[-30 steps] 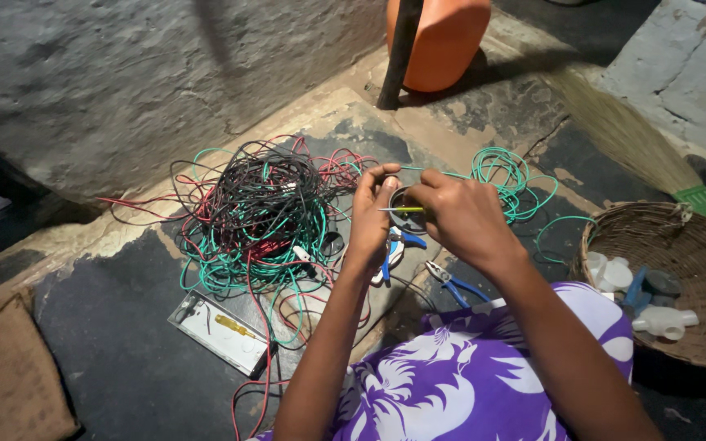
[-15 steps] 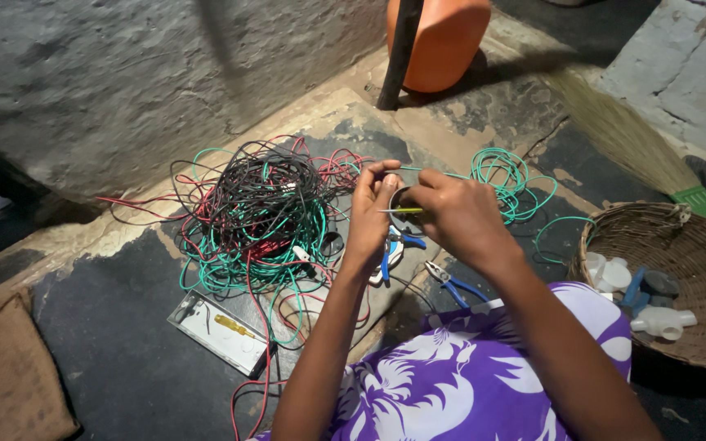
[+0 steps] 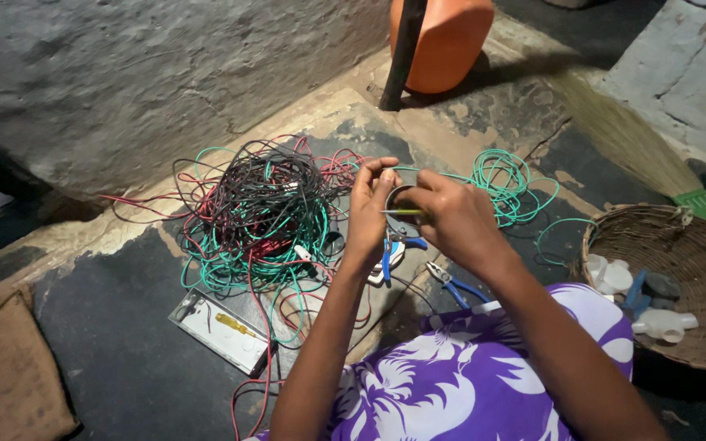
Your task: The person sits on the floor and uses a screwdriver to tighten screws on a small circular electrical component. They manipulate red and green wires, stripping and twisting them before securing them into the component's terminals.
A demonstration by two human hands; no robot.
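Stone floor, tangled wires [image 3: 259, 216] — left hand [image 3: 367, 208] pinches a round part [image 3: 400, 200], right hand [image 3: 451, 216] seemingly grips a screwdriver [image 3: 402, 212]

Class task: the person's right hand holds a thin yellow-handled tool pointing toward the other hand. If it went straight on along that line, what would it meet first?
Most likely the left hand: the yellow-handled tool in the right hand points at its fingers, with the small dark round part just above; depth is unclear.

Wicker basket [image 3: 700, 245], orange can [image 3: 443, 41] — tangled wires [image 3: 259, 212].
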